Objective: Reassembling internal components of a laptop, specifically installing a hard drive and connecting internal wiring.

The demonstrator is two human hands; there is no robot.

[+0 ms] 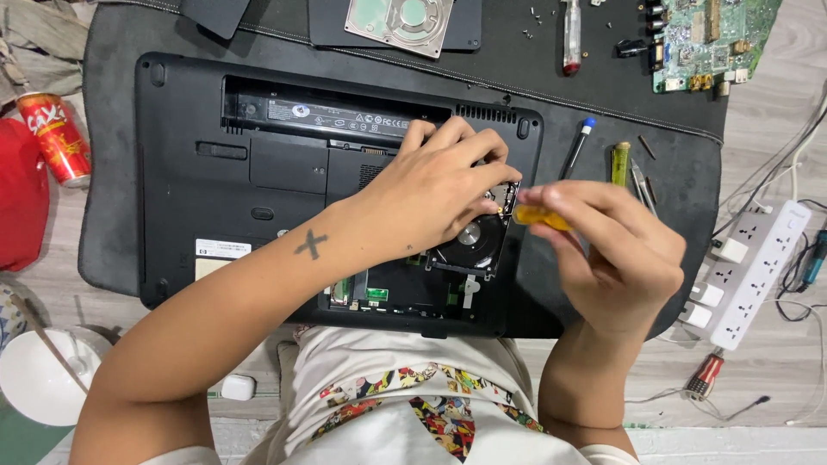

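Left hand (439, 185) rests flat, fingers loose, on an upturned black laptop (258, 172); right hand (603, 250) grips a yellow-handled screwdriver (541, 217) beside it. White rectangular label (220, 250) sits near the laptop's front-left corner.

Matt black plastic laptop shell (258, 172), shiny metal hard drive (472, 241), glossy translucent orange plastic screwdriver handle (541, 217).

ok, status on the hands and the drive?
Left hand on the laptop at the hard drive. Right hand grips yellow-handled screwdriver. Drive partly hidden by left hand.
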